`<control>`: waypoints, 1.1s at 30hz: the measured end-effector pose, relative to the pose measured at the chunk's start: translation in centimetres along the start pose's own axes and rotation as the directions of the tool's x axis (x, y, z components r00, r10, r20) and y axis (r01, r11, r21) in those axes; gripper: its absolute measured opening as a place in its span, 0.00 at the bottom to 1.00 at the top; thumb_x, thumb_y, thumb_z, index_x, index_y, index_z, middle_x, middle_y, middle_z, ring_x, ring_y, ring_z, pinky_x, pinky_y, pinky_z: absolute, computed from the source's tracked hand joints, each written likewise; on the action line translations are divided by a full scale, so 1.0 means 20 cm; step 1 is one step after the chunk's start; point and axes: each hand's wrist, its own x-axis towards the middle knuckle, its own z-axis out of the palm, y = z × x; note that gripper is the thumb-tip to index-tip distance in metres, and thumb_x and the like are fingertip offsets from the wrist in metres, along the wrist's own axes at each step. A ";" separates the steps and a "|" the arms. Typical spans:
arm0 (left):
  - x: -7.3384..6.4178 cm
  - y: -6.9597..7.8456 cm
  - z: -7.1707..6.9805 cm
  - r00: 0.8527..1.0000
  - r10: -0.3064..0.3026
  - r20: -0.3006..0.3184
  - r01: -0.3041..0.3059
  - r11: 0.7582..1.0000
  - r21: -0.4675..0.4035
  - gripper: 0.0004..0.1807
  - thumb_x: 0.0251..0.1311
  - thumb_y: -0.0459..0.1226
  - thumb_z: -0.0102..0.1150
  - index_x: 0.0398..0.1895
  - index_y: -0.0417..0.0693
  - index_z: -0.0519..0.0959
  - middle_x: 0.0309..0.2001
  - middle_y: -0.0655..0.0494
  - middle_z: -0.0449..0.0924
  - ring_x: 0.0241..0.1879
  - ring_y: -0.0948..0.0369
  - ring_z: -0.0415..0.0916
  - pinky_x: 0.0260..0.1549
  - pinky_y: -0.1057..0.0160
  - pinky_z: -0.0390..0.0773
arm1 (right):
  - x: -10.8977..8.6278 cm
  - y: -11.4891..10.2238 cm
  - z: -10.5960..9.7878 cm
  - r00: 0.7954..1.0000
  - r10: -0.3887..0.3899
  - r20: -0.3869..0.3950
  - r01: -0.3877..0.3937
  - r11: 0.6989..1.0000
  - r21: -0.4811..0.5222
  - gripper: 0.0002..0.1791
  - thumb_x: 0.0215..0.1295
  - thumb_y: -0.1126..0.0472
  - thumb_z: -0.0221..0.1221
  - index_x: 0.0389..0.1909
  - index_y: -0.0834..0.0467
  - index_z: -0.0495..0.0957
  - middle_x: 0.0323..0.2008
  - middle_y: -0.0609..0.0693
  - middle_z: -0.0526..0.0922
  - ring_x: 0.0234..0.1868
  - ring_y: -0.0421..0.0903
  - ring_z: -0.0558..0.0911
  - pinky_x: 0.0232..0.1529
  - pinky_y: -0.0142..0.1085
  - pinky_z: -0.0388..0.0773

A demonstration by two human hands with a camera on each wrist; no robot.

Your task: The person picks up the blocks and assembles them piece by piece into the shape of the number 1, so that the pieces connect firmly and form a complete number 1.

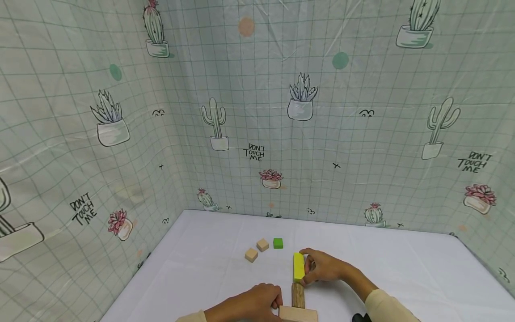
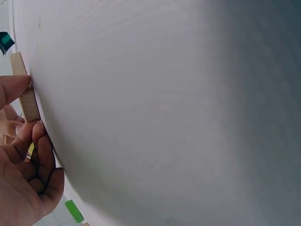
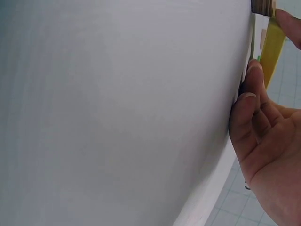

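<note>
In the head view three blocks form a line on the white table. Farthest is a yellow block (image 1: 298, 267), then a dark brown wooden block (image 1: 298, 295), and nearest a pale wooden block (image 1: 298, 314) set crosswise. My right hand (image 1: 323, 267) pinches the yellow block between its ends, thumb at the near end beside the brown block (image 3: 262, 6). My left hand (image 1: 257, 303) grips the left end of the pale block; the left wrist view shows thumb and fingers on either side of this pale block (image 2: 30, 103). The frame's lower edge cuts off its near part.
Beyond the hands lie a green block (image 1: 278, 243) and two pale wooden cubes (image 1: 263, 245). A black object (image 1: 361, 318) shows at the bottom edge, near the right sleeve. A cactus-print curtain (image 1: 257, 112) stands around the white table (image 1: 402, 268).
</note>
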 end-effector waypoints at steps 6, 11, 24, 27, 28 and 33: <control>0.00 0.00 0.00 1.000 0.000 0.008 0.000 1.000 -0.026 0.13 0.54 0.44 0.74 0.31 0.51 0.77 0.25 0.67 0.70 0.26 0.73 0.66 0.31 0.73 0.71 | 0.00 0.00 0.01 1.000 -0.004 0.000 0.004 1.000 -0.005 0.50 0.50 0.56 0.74 0.70 0.71 0.59 0.33 0.48 0.79 0.33 0.42 0.77 0.34 0.32 0.73; 0.00 0.00 0.00 1.000 0.007 0.012 -0.007 1.000 -0.030 0.13 0.55 0.45 0.74 0.31 0.51 0.77 0.25 0.67 0.70 0.26 0.73 0.66 0.30 0.73 0.71 | 0.01 -0.01 0.02 1.000 0.000 0.006 0.000 1.000 -0.022 0.50 0.50 0.55 0.74 0.70 0.70 0.60 0.33 0.48 0.80 0.34 0.42 0.76 0.34 0.32 0.72; -0.01 0.01 -0.01 1.000 0.006 0.013 -0.006 0.999 -0.034 0.12 0.55 0.41 0.74 0.32 0.50 0.78 0.26 0.67 0.71 0.26 0.73 0.67 0.31 0.73 0.72 | 0.02 -0.02 0.02 1.000 0.014 0.012 -0.014 0.999 -0.050 0.51 0.49 0.54 0.74 0.69 0.71 0.60 0.32 0.47 0.79 0.33 0.41 0.76 0.33 0.32 0.72; -0.01 0.00 -0.01 1.000 -0.003 0.014 0.004 0.999 -0.034 0.12 0.55 0.42 0.74 0.32 0.50 0.78 0.26 0.67 0.71 0.26 0.73 0.67 0.30 0.73 0.72 | 0.02 -0.02 0.01 1.000 0.019 0.018 -0.018 0.998 -0.059 0.51 0.49 0.54 0.74 0.70 0.70 0.60 0.32 0.47 0.79 0.33 0.41 0.76 0.33 0.32 0.71; -0.01 0.00 -0.01 1.000 -0.008 0.014 0.008 0.999 -0.035 0.12 0.55 0.42 0.74 0.32 0.50 0.79 0.26 0.67 0.72 0.26 0.73 0.68 0.30 0.73 0.72 | 0.02 -0.02 0.01 1.000 0.020 0.020 -0.019 0.998 -0.064 0.51 0.50 0.54 0.74 0.70 0.70 0.60 0.32 0.47 0.79 0.33 0.41 0.76 0.33 0.32 0.71; 0.00 0.00 0.00 0.999 -0.031 0.017 0.032 0.998 -0.052 0.12 0.54 0.43 0.74 0.32 0.51 0.79 0.26 0.66 0.72 0.27 0.72 0.68 0.31 0.72 0.72 | 0.02 -0.03 0.01 0.999 0.018 0.030 -0.016 0.997 -0.081 0.50 0.51 0.54 0.74 0.70 0.71 0.60 0.33 0.47 0.79 0.33 0.40 0.76 0.34 0.32 0.71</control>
